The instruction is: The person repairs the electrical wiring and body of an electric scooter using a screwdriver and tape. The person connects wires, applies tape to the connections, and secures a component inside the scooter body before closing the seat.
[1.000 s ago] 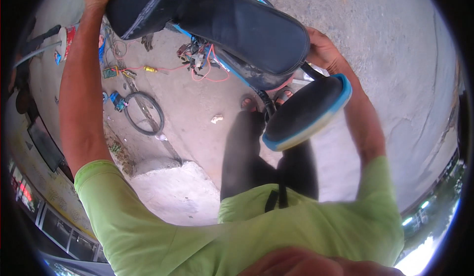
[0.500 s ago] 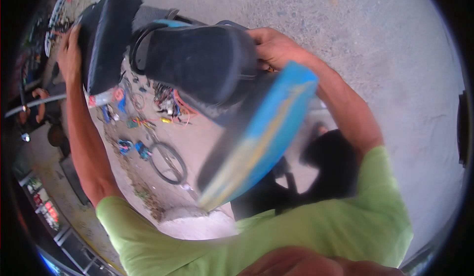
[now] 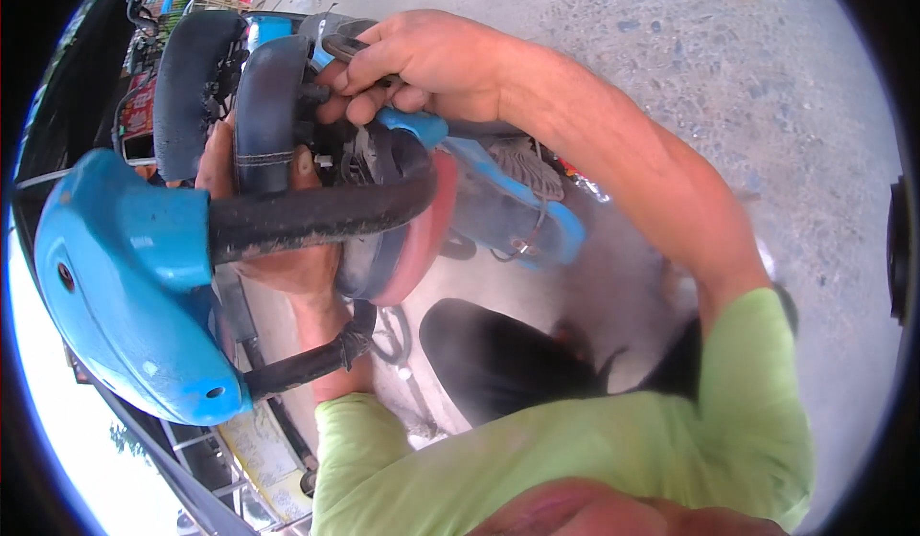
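My left hand (image 3: 297, 273) clamps the black padded seat (image 3: 264, 86), upright at the scooter's (image 3: 508, 215) left edge — a slip could drop it onto my right hand (image 3: 422, 62), whose curled fingers' hold I cannot tell. The blue backrest (image 3: 125, 277) — on black tubes (image 3: 316, 217) — blocks near access.

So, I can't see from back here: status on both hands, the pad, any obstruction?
Left hand clasping nearer black pad. Right hand curled beside it, grip unclear. Bent black tube crossing in front of left hand, blue panel at its end.
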A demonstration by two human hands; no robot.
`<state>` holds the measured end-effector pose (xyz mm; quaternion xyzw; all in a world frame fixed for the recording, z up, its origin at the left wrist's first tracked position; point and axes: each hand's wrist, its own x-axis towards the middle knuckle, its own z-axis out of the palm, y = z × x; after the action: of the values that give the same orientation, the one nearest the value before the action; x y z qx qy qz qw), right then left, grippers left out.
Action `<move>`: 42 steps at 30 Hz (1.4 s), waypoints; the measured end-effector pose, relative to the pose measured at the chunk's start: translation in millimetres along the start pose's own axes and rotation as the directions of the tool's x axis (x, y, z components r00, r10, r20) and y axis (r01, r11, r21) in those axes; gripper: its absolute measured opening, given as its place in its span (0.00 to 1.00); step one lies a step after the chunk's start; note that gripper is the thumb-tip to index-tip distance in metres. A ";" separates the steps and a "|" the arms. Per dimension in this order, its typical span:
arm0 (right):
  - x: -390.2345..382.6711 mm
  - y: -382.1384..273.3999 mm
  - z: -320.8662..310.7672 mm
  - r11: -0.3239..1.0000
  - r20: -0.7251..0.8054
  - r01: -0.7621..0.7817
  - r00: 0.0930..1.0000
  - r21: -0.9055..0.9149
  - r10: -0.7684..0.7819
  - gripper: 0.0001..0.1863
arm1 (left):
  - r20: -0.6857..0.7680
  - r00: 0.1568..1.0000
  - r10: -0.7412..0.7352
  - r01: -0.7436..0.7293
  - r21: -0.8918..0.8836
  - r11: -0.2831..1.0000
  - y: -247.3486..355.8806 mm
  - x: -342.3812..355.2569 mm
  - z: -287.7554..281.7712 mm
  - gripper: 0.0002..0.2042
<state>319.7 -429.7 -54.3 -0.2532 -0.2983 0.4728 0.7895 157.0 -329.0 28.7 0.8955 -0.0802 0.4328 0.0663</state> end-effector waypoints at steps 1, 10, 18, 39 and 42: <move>-1.6 2.0 0.7 1.000 0.029 0.009 1.000 0.009 -0.009 0.13 | -0.041 0.993 -0.114 0.115 0.012 0.993 3.0 -3.1 -2.6 0.26; -6.2 14.4 -6.5 0.991 -0.047 0.122 0.991 -0.049 -0.125 0.17 | -0.166 0.974 -0.155 0.170 0.080 0.982 0.0 -1.0 -0.4 0.23; 1.2 33.0 -14.5 0.975 -0.093 0.189 0.975 -0.114 -0.200 0.16 | -0.294 0.900 -0.323 0.323 -0.049 0.945 -2.2 -4.0 7.4 0.32; 11.5 20.0 22.4 0.601 -0.081 0.241 0.885 -0.762 -0.458 0.22 | -0.311 0.862 -0.401 0.384 -0.117 0.916 -9.0 -7.8 3.4 0.37; 16.9 20.2 24.2 0.649 -0.085 0.286 0.875 -0.705 -0.477 0.25 | -0.366 0.845 -0.389 0.406 -0.033 0.913 -4.7 -8.2 -3.6 0.37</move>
<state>296.8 -403.1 -47.3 -0.5118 -0.3878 0.1157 0.7578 150.2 -323.1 24.3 0.7976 0.1305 0.5700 0.1477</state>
